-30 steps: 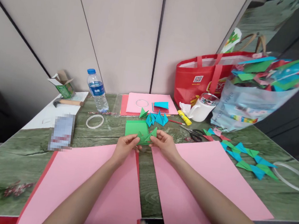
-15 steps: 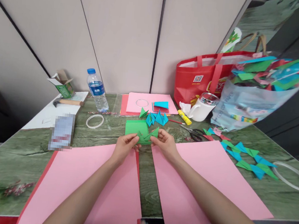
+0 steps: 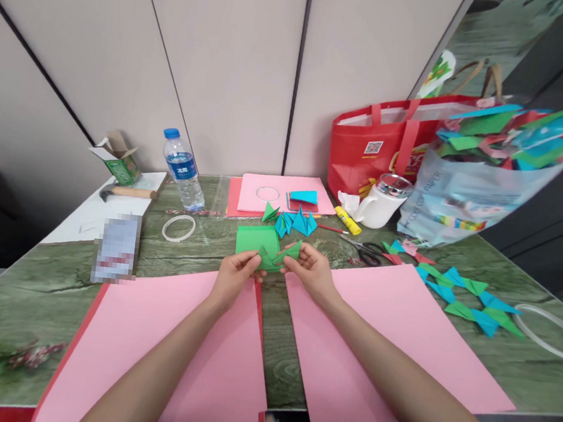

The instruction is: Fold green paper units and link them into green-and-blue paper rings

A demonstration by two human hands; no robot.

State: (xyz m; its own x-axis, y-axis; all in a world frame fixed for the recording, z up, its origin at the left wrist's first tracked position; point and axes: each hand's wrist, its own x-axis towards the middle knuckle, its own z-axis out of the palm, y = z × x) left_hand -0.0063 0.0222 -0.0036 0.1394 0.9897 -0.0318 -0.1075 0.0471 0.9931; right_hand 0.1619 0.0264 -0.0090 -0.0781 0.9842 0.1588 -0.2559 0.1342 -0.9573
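Note:
Between my two hands is a folded piece of green paper point(image 3: 273, 258), held above the table's middle. My left hand point(image 3: 237, 273) pinches its left end between thumb and fingers. At the other end, my right hand point(image 3: 313, 268) grips a raised, pointed flap. Flat green paper sheets point(image 3: 254, 238) lie just behind the piece. Beyond them are folded blue paper pieces point(image 3: 303, 223) and a small green one point(image 3: 270, 212). Pink sheets point(image 3: 186, 355) lie under my left forearm, and another pink sheet point(image 3: 394, 330) lies under my right.
Scissors point(image 3: 371, 253), a yellow glue stick point(image 3: 348, 221) and a white mug point(image 3: 381, 205) stand or lie at the right rear. A chain of folded paper point(image 3: 454, 293) is on the right. A water bottle point(image 3: 183, 170), tape roll point(image 3: 179, 228) and hammer point(image 3: 130, 192) are at left.
My right hand has shifted slightly, and the right flap of the green paper now leans further out to the right. My left hand stays in nearly the same place.

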